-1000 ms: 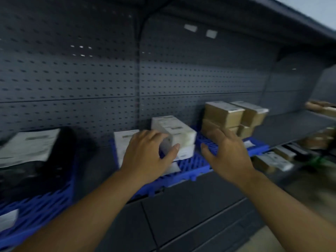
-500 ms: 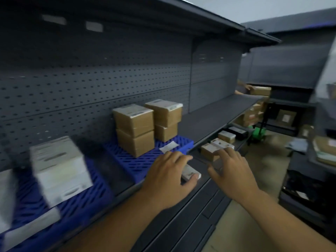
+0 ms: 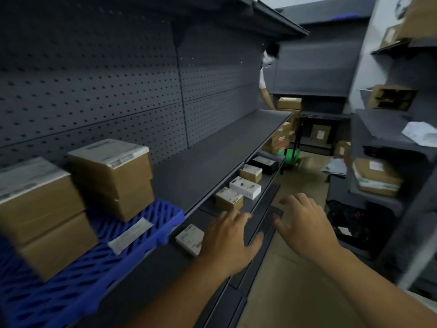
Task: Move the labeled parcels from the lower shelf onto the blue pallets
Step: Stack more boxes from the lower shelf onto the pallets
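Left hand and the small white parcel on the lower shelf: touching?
Cannot tell. Head view: left hand overlaps an edge of the white parcel, possibly hovering above.

Labeled parcels (image 3: 229, 201) lie on lower shelf (image 3: 268, 183), below blue pallet (image 3: 75, 292).

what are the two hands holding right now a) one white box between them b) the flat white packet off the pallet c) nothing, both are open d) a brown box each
c: the left hand and right hand both hover with fingers spread above the lower shelf, gripping nothing.
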### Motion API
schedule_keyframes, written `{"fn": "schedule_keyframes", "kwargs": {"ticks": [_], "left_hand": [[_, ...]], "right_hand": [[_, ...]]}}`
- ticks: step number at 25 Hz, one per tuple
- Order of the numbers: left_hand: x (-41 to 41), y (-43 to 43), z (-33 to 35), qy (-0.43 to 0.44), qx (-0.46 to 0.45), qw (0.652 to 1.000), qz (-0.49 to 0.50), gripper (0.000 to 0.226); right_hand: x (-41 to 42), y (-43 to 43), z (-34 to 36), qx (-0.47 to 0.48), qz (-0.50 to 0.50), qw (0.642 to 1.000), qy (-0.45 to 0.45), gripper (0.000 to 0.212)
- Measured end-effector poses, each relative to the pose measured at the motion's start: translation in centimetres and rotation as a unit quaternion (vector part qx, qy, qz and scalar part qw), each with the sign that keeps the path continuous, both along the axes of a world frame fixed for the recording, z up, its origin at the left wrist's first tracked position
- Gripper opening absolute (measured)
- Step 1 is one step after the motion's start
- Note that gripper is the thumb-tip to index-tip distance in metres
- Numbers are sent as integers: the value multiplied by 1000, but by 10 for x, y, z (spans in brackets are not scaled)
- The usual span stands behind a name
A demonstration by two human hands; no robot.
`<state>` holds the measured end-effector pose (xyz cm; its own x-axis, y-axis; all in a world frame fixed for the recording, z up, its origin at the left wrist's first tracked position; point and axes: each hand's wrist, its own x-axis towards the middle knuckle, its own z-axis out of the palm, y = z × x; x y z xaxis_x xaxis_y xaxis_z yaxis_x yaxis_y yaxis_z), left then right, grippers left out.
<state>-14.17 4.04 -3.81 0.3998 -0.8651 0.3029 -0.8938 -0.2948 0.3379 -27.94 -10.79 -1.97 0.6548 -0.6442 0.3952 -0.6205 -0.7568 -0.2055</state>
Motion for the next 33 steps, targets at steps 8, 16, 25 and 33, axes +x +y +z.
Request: {"fn": "schedule_keyframes", "kwargs": {"ticks": [8,16,25,33], "left_hand": [[67,-99,-29,47,4,998,33,55],[102,-180,-71,69,37,980,180,51],[96,-231,-103,97,102,929,343,57],[126,-223,-127,99,84,910,394,58]], "right_hand": [[53,-100,-15,21,1,1000,16,46],[99,-246,-54,67,88,992,65,54],[139,-365,-70,113,211,967,90,50],[180,-371,-104,97,242,956,137,44]]}}
